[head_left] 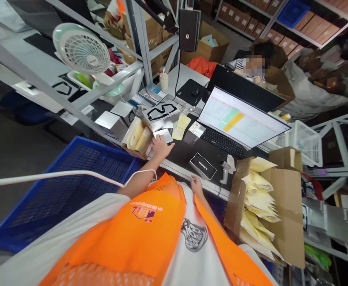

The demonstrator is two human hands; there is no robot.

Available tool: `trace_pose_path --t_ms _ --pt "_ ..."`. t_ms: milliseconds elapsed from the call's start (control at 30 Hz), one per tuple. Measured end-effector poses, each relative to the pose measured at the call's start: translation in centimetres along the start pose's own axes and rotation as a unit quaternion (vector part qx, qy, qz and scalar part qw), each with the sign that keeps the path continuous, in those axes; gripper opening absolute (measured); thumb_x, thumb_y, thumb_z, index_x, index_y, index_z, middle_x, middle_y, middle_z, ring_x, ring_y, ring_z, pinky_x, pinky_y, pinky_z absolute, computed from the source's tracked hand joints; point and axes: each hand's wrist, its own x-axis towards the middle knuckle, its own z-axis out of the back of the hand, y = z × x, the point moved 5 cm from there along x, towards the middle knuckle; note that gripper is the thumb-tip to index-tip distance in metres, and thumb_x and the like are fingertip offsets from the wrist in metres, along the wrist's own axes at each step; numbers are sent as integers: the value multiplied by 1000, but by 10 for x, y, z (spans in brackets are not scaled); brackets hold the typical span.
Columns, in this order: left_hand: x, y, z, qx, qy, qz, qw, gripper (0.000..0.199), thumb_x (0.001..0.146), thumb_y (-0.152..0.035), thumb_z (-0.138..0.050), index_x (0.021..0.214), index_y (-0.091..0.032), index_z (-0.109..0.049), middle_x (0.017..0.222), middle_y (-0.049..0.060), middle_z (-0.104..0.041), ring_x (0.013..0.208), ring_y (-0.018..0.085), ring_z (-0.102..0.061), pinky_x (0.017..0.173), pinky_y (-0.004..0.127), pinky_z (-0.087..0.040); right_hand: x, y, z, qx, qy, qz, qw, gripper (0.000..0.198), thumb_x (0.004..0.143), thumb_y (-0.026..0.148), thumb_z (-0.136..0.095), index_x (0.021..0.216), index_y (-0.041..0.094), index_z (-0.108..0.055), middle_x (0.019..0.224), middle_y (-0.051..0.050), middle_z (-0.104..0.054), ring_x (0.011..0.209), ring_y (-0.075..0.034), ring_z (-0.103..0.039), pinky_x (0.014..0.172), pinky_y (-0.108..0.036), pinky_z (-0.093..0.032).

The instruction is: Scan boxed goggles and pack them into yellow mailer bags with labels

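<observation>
My left hand [161,147] reaches over the desk with its fingers and thumb apart. Its fingers touch a small white box [165,135] beside a carton of yellow padded envelopes [138,137]. At the desk's front edge my right hand [196,184] is low, its fingers curled in and nothing visible in them. Just beyond it lies a flat black box with a white border [203,166]. A handheld barcode scanner [225,171] rests to the right of that box. Behind the left hand is a larger white box with a black looping outline [162,113].
A monitor [242,117] stands behind a keyboard [221,141]. To the right, a cardboard box [289,214] holds several yellow envelopes. A blue crate [81,159] sits lower left, with a white cable [72,173] crossing above it. Another person [239,65] sits beyond the monitors.
</observation>
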Motion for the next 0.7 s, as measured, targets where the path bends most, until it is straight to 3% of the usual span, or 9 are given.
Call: trace_pose_path --t_ms 100,233,367,467,600,700 --pt "8 2 -2 -2 6 -32 999 80 90 -53 -62 159 -18 -42 162 22 -36 140 46 -38 110 57 -40 -2 18 -12 0 12 23 1000 34 84 28 -56 107 14 -77 120 -15 -73 105 -26 -70 104 -40 -51" --pt "-2 9 -6 6 41 -69 997 81 90 -64 -58 157 -20 -47 172 16 -21 146 49 -30 114 60 -35 -4 36 -30 4 20 46 999 32 87 28 -55 106 14 -76 120 -14 -73 102 -24 -70 103 -39 -52" --pt "-1 11 -4 16 42 -56 997 80 91 -68 -54 149 -13 -54 167 22 -31 137 48 -40 112 62 -35 -11 47 -57 -4 30 56 998 32 87 26 -54 106 14 -76 115 -14 -74 98 -23 -69 100 -39 -53" --pt "8 7 0 24 39 -62 997 77 93 -61 -53 153 -12 -49 164 22 -36 131 46 -46 109 60 -40 -18 48 -73 1 35 48 998 28 84 25 -56 101 16 -77 110 -11 -75 97 -22 -69 98 -37 -54" --pt "18 6 -1 25 86 -75 993 84 94 -64 -50 166 -24 -32 174 14 -18 142 49 -36 109 61 -42 -21 39 -73 13 19 19 1000 26 84 26 -58 99 17 -77 108 -10 -77 98 -22 -69 100 -38 -53" --pt "20 9 -5 20 120 -76 990 83 96 -64 -44 167 -26 -29 176 10 -6 149 51 -26 111 65 -39 -21 21 -63 30 -9 -10 999 29 86 28 -56 104 17 -77 114 -11 -76 105 -23 -69 104 -38 -51"
